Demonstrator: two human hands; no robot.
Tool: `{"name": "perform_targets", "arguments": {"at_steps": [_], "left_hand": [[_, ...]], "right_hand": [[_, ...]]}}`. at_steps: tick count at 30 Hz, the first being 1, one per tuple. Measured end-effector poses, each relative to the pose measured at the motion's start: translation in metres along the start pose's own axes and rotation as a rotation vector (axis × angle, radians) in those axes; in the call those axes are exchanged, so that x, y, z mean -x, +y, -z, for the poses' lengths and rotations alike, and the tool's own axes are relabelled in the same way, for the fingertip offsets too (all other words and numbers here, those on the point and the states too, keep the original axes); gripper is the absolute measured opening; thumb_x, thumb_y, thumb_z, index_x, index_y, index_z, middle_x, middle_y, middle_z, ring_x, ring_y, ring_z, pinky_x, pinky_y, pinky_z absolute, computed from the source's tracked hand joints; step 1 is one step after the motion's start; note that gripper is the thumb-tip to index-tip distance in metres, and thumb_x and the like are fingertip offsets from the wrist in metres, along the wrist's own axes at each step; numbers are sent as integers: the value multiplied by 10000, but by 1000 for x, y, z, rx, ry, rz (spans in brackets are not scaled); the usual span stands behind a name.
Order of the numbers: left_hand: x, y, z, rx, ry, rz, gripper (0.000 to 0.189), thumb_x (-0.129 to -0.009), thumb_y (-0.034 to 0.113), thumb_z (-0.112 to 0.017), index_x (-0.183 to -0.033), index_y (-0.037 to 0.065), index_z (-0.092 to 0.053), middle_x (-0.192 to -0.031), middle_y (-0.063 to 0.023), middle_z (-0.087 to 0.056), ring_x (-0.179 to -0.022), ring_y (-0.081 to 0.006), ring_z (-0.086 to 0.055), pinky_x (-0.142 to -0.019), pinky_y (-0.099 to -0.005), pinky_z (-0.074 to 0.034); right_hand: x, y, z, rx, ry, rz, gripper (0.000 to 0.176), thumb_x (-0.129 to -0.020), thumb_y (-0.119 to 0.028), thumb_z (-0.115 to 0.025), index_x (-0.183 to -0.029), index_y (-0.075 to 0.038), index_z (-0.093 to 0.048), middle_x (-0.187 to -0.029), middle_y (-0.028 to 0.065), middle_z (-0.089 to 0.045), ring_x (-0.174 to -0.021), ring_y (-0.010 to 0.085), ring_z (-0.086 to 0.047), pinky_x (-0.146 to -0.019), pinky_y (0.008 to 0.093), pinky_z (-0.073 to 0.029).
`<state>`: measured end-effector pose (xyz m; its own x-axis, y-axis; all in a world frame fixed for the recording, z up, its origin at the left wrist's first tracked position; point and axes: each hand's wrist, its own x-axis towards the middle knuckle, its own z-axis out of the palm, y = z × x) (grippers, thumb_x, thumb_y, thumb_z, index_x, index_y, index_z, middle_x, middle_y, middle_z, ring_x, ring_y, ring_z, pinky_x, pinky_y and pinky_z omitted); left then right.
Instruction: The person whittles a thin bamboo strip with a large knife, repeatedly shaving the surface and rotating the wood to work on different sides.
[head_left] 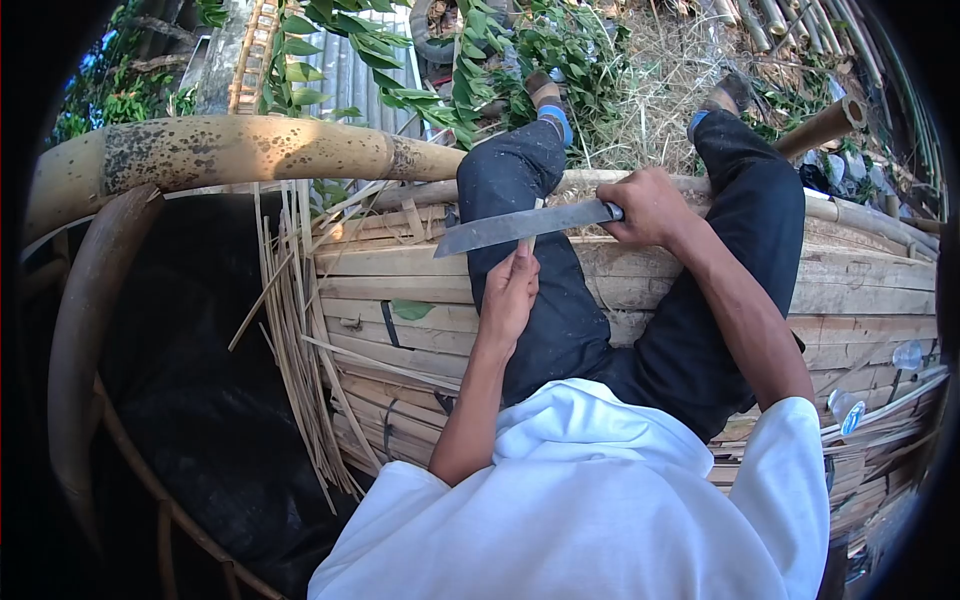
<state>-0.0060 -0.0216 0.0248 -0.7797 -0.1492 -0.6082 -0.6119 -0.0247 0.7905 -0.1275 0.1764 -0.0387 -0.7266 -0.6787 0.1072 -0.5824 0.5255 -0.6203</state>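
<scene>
My right hand [645,208] is closed around the handle of a machete [525,226], its broad grey blade reaching left across my lap. Between the fingers of my left hand [510,292] stands a short, thin bamboo strip [531,243], pinched near its lower end. The blade crosses the strip just above my left fingertips, and the strip's upper tip shows beyond the blade. Both hands are over my dark trousers, the left one above my left thigh. Most of the machete's handle is hidden in my right fist.
I sit on stacked bamboo slats [400,285]. Many thin split strips [290,350] lie at left beside a black sheet [190,350]. A thick bamboo pole [240,150] runs across the front left. Plastic cups [846,410] rest at right; leafy branches [570,75] lie ahead.
</scene>
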Motion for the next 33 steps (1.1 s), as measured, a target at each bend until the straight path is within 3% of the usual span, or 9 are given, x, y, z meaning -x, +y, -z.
{"name": "perform_targets", "arguments": {"at_steps": [5, 13, 22, 24, 27, 30, 33], "left_hand": [[-1, -8, 0, -61, 7, -82, 436, -989, 469, -395, -705, 139, -410, -563, 75, -303, -445, -10, -237, -396, -197, -160], [0, -3, 4, 10, -64, 31, 434, -995, 458, -386, -692, 148, -387, -528, 76, -264, -411, -22, -221, -373, -207, -142], [-8, 2, 16, 81, -104, 78, 413, -1000, 445, -381, -718, 144, -395, -531, 81, -263, -406, -15, -208, -363, -206, -135], [-4, -3, 21, 139, -144, 73, 410, -1001, 445, -379, -726, 141, -397, -532, 80, -263, -405, -15, -207, -363, -207, -135], [4, -12, 26, 145, 6, 37, 404, -1002, 449, -369, -744, 141, -405, -533, 77, -260, -405, -16, -208, -361, -209, -137], [-9, 1, 4, 48, -4, 15, 403, -1002, 453, -365, -753, 140, -411, -536, 80, -260, -401, -14, -202, -360, -207, -140], [-8, 1, 5, 52, 0, 18, 378, -1009, 429, -360, -799, 127, -448, -543, 84, -265, -404, -9, -201, -362, -199, -146]], "right_hand": [[-2, -5, -6, 70, -33, -32, 179, -619, -245, -683, -698, -105, -603, -592, 101, -602, -603, 329, -613, -546, 444, -460], [-8, 10, -19, 145, -74, -69, 224, -591, -259, -704, -747, -117, -630, -611, 100, -619, -624, 317, -631, -559, 444, -476], [-15, 23, -16, 261, -195, -199, 225, -681, -276, -657, -835, -114, -683, -666, 139, -653, -656, 345, -654, -608, 455, -519], [-8, 85, -10, 41, 88, -869, 225, -743, -285, -625, -845, -98, -694, -713, 161, -669, -666, 362, -652, -646, 457, -521], [-26, 82, 39, 49, 181, -871, 247, -783, -297, -603, -839, -77, -699, -719, 179, -665, -675, 377, -644, -675, 450, -513], [-22, 53, 38, -100, 324, -592, 233, -771, -269, -618, -809, -48, -682, -637, 190, -621, -667, 379, -628, -653, 441, -492], [-6, 41, 14, -170, 176, -407, 193, -747, -241, -646, -818, -66, -684, -619, 169, -617, -648, 363, -625, -634, 449, -490]]}}
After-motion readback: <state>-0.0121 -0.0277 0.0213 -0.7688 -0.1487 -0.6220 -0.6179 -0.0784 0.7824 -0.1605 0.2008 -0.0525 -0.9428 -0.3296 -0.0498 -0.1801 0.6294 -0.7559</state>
